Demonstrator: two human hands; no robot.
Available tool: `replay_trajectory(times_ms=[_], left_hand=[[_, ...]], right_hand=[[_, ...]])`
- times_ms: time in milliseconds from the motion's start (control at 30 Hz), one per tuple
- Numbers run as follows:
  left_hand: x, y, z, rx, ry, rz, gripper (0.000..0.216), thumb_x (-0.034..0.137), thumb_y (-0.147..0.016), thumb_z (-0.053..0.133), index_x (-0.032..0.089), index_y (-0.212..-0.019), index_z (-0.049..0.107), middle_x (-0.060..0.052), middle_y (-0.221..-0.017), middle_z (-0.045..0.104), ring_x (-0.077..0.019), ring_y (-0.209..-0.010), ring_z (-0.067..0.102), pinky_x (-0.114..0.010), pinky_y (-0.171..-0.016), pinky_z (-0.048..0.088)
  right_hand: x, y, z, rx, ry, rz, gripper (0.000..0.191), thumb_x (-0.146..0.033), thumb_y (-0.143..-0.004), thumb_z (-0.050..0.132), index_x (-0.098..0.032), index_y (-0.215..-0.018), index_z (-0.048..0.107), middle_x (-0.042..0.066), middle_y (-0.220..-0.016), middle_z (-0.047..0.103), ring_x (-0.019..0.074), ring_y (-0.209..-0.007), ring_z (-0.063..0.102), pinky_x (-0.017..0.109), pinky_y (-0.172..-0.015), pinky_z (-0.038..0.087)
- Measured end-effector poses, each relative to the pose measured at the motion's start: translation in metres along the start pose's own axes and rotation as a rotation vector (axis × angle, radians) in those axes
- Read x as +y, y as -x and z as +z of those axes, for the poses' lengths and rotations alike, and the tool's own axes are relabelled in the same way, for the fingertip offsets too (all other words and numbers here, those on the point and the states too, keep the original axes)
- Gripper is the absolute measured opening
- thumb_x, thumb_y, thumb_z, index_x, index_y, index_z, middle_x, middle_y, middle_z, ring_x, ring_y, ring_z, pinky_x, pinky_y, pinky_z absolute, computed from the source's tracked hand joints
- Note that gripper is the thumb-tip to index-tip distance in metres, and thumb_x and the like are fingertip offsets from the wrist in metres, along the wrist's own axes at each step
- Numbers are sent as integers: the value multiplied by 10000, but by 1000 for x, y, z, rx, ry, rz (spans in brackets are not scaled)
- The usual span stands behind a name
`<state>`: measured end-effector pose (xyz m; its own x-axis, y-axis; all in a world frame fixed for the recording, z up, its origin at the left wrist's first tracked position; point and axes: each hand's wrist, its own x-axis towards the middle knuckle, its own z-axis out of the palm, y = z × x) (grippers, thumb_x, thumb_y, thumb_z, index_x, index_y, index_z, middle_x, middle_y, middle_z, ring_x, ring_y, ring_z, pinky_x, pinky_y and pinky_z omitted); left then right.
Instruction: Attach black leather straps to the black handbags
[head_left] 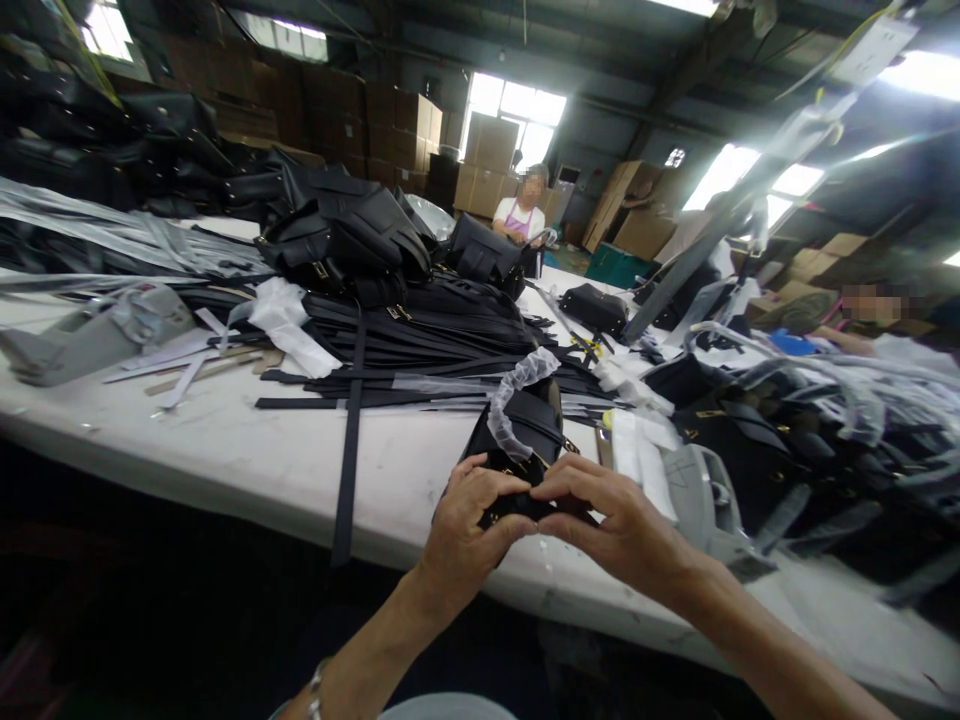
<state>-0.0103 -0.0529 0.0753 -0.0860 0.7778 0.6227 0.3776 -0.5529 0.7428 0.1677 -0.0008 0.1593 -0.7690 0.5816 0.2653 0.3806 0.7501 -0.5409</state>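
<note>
A black handbag (pixel 529 420) lies on the white worktable (pixel 300 455) in front of me. Its handle (pixel 506 405) is wrapped in clear plastic and arches up at the far side. My left hand (pixel 469 515) grips the near edge of the bag from the left, fingers bent around it. My right hand (pixel 611 510) pinches the same edge from the right, its thumb and fingertips meeting those of the left. Small gold-coloured fittings show on the bag. The exact spot between my fingertips is partly hidden.
Long black straps (pixel 442 325) lie piled beyond the bag, and one strap (pixel 350 470) hangs over the front edge. A grey tape dispenser (pixel 709 500) stands to the right, another grey device (pixel 97 335) to the left. Black bags (pixel 345 225) are heaped behind. Two people sit farther off.
</note>
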Motion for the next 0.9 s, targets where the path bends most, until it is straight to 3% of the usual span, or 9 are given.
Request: replay_trajectory(times_ms=[133, 267, 367, 700, 900], left_hand=[[2, -2, -2, -7, 13, -11, 103, 233, -852, 645, 243, -954, 654, 11, -907, 745, -183, -904, 672, -436, -1042, 396], [4, -2, -1, 15, -8, -29, 93, 239, -849, 645, 236, -939, 664, 9, -878, 741, -197, -927, 666, -433, -1012, 427], [4, -2, -1, 18, -6, -27, 94, 266, -847, 658, 228, -933, 666, 4, -868, 741, -205, -929, 667, -436, -1003, 437], [-4, 1, 1, 40, -2, 23, 173, 297, -805, 719, 211, -947, 670, -12, -885, 753, -210, -911, 682, -432, -994, 454], [-4, 1, 2, -1, 40, 21, 189, 285, -775, 756, 204, -927, 678, -19, -896, 751, -190, -876, 675, -403, -999, 440]], right_hand=[[-6, 4, 3, -18, 65, 39, 313, -205, -732, 791, -214, -1014, 654, 27, -887, 629, 158, -759, 622, 251, -669, 507], [-8, 8, 15, 152, 59, 28, 158, -171, -816, 701, -202, -968, 672, 45, -878, 641, 167, -793, 644, 256, -708, 523], [-7, 10, 19, 223, 69, 17, 150, -196, -829, 696, -199, -979, 694, 60, -876, 659, 173, -783, 661, 253, -699, 543], [-9, 5, 7, 50, 57, -44, 200, -125, -900, 572, -202, -1009, 720, 62, -892, 666, 140, -767, 654, 220, -668, 521], [-4, -5, 0, -45, 21, -53, 131, -83, -858, 606, -192, -850, 680, 18, -796, 655, 116, -712, 620, 208, -650, 451]])
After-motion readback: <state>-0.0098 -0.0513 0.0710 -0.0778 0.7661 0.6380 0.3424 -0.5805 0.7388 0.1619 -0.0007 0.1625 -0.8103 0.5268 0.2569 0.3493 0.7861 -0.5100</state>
